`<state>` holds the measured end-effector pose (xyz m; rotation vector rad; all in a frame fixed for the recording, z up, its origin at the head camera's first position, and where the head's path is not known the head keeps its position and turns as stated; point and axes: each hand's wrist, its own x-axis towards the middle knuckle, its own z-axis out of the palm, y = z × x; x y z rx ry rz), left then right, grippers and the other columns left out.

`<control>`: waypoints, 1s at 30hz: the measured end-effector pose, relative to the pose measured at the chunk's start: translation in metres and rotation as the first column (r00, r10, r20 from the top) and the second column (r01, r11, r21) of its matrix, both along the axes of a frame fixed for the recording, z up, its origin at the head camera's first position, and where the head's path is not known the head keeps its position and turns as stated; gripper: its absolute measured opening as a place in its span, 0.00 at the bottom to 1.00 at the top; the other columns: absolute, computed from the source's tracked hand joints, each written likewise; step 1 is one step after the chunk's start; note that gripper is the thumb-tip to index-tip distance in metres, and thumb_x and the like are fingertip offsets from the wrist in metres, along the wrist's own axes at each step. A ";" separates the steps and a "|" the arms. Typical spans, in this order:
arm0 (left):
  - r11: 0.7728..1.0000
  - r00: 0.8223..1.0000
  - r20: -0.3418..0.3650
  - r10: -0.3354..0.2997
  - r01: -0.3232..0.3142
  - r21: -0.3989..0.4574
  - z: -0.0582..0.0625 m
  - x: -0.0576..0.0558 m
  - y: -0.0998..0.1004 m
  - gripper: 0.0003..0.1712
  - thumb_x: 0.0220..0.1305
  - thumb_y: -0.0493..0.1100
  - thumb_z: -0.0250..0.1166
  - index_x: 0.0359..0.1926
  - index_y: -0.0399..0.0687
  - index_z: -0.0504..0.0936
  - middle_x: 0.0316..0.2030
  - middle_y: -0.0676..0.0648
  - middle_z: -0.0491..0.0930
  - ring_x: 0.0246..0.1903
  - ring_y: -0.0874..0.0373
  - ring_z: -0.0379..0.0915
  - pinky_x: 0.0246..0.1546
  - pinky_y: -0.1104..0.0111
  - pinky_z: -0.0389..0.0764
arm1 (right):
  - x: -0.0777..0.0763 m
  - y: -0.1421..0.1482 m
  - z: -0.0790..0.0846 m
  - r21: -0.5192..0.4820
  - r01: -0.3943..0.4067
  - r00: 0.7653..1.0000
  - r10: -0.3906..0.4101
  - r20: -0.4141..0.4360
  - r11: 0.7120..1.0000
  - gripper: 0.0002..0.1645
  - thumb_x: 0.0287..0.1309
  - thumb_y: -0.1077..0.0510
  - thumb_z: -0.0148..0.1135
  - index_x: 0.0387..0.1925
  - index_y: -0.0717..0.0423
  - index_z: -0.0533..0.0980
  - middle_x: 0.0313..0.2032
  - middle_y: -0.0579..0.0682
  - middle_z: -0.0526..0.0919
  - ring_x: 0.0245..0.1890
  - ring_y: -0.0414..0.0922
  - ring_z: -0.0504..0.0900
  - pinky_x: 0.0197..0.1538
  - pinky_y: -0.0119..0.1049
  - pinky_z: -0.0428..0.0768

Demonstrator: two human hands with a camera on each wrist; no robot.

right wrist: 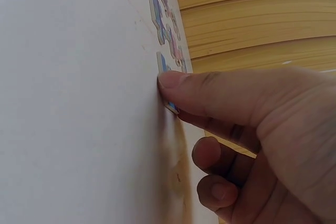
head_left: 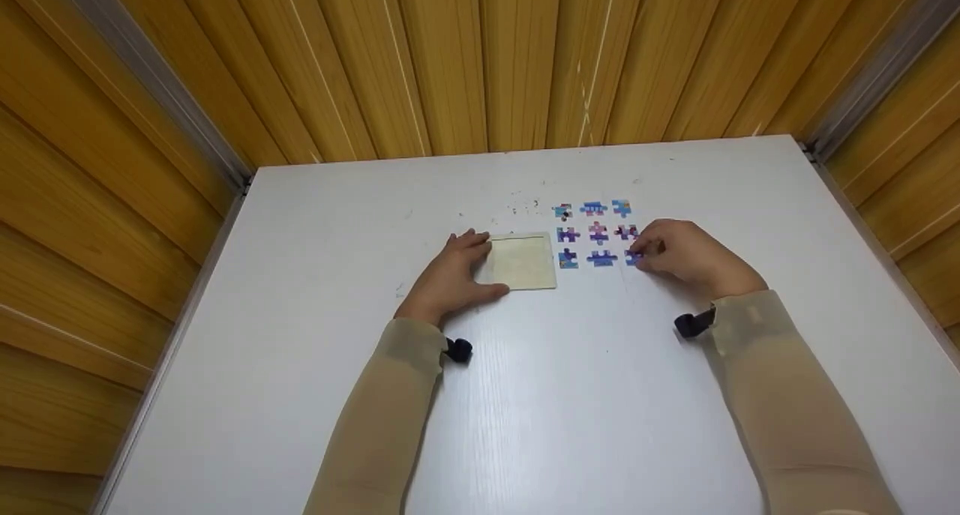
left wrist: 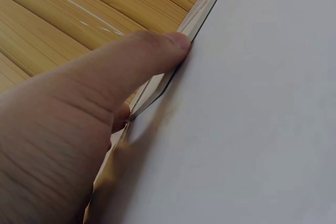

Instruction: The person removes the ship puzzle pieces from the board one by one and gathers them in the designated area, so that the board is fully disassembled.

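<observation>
My left hand (head_left: 454, 275) holds a pale, square wooden puzzle tray (head_left: 523, 264) by its left side, fingers at the far corner and thumb on the near edge. The left wrist view shows the thumb (left wrist: 152, 51) against the tray's thin edge (left wrist: 163, 86). To the tray's right, my right hand (head_left: 686, 256) pinches the near-right jigsaw piece (right wrist: 161, 64) between thumb and index finger, low at the tabletop. Its other fingers are curled in the right wrist view. The remaining colourful jigsaw pieces, such as a purple one (head_left: 601, 258), lie spaced out in rows.
Both hands work on a white table (head_left: 570, 410). Dark specks (head_left: 525, 202) mark its surface beyond the tray. Yellow wood-look panels (head_left: 517, 65) stand behind the table and along both sides, with grey metal posts (head_left: 165, 73) at the corners.
</observation>
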<state>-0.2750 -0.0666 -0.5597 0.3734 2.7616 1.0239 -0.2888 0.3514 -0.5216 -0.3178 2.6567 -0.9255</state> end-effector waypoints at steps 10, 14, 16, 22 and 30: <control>1.000 1.000 0.018 0.003 -0.002 -0.014 -0.009 -0.001 -0.001 0.54 0.60 0.62 0.86 0.83 0.54 0.76 0.88 0.59 0.65 0.94 0.52 0.44 0.94 0.53 0.53 | -0.002 -0.002 -0.006 -0.023 0.010 0.999 -0.010 0.031 1.000 0.20 0.73 0.54 0.76 0.62 0.53 0.88 0.66 0.54 0.84 0.59 0.54 0.77 0.63 0.47 0.80; 1.000 1.000 0.011 0.019 -0.019 -0.023 -0.011 -0.006 -0.004 0.54 0.61 0.62 0.86 0.83 0.52 0.76 0.88 0.58 0.65 0.93 0.52 0.45 0.94 0.53 0.53 | -0.010 -0.007 -0.004 -0.028 0.019 1.000 -0.019 0.000 0.999 0.23 0.75 0.49 0.74 0.65 0.51 0.87 0.69 0.53 0.81 0.57 0.54 0.76 0.55 0.45 0.80; 0.999 1.000 0.009 0.021 -0.021 -0.033 -0.010 -0.009 -0.007 0.54 0.61 0.62 0.86 0.83 0.51 0.76 0.87 0.58 0.66 0.93 0.51 0.46 0.94 0.52 0.52 | -0.011 -0.010 -0.005 -0.044 0.025 1.000 -0.026 -0.010 0.999 0.24 0.77 0.47 0.73 0.67 0.50 0.86 0.70 0.53 0.80 0.55 0.54 0.75 0.52 0.42 0.79; 0.993 0.999 0.002 -0.041 0.041 -0.111 -0.008 -0.016 -0.016 0.55 0.62 0.63 0.84 0.83 0.46 0.75 0.88 0.53 0.67 0.93 0.50 0.46 0.95 0.52 0.46 | -0.005 -0.004 -0.013 -0.013 0.010 0.998 -0.011 -0.057 1.000 0.23 0.79 0.48 0.70 0.66 0.54 0.86 0.71 0.57 0.81 0.55 0.55 0.77 0.56 0.44 0.77; 0.974 0.997 -0.035 -0.073 0.063 -0.216 0.003 -0.026 -0.026 0.53 0.62 0.62 0.84 0.82 0.44 0.77 0.86 0.48 0.69 0.92 0.48 0.50 0.96 0.53 0.39 | -0.003 0.025 -0.016 0.048 0.066 0.996 -0.063 -0.056 0.997 0.23 0.82 0.48 0.65 0.67 0.56 0.84 0.71 0.60 0.80 0.59 0.60 0.78 0.68 0.61 0.78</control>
